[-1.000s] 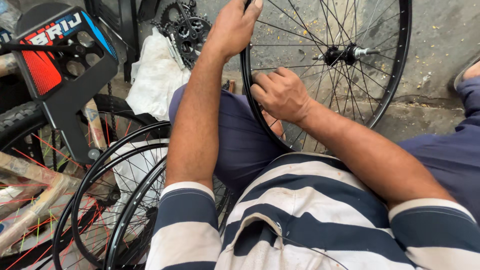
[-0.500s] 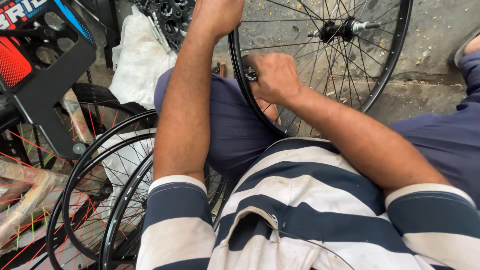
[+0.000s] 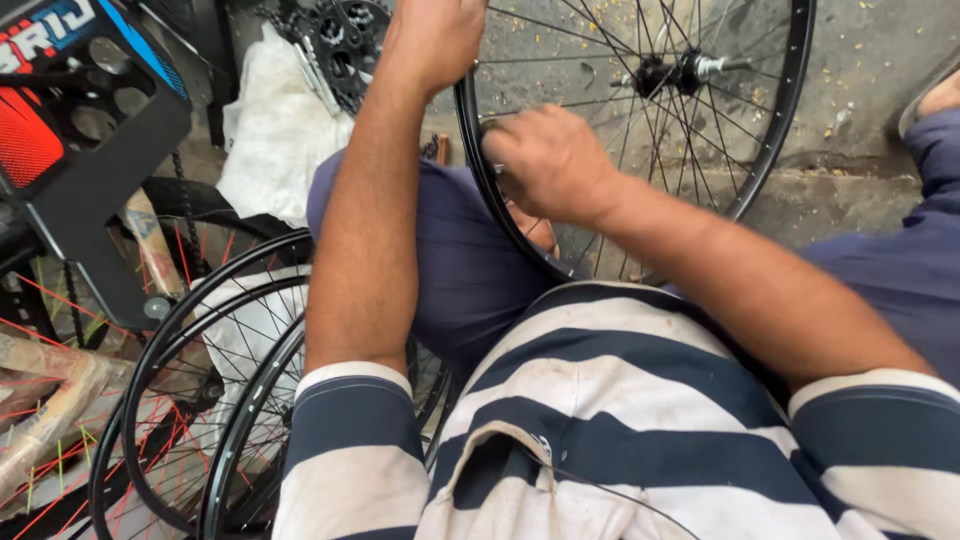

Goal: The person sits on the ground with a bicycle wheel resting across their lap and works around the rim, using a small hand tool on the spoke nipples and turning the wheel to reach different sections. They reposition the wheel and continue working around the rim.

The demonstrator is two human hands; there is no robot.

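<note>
A black bicycle wheel (image 3: pixel 770 150) stands upright on the concrete floor (image 3: pixel 860 70) in front of the person, its lower rim resting against the knee of the dark blue trousers (image 3: pixel 460 260). The left hand (image 3: pixel 440 35) is closed over the rim at the wheel's upper left edge, fingers wrapped around it. Just below and to the right of it, the right hand (image 3: pixel 550 160) is clenched tight at the rim among the spokes, pinching something small that the fingers hide, so what it holds cannot be told. The wheel's hub (image 3: pixel 675 72) sits up and to the right of the right hand. To the left of the left forearm lie more black spoked rims (image 3: pixel 190 330), stacked over one another, with a white plastic bag (image 3: pixel 275 130) beyond them and a toothed gear cluster (image 3: pixel 340 45) just left of the left hand.
</note>
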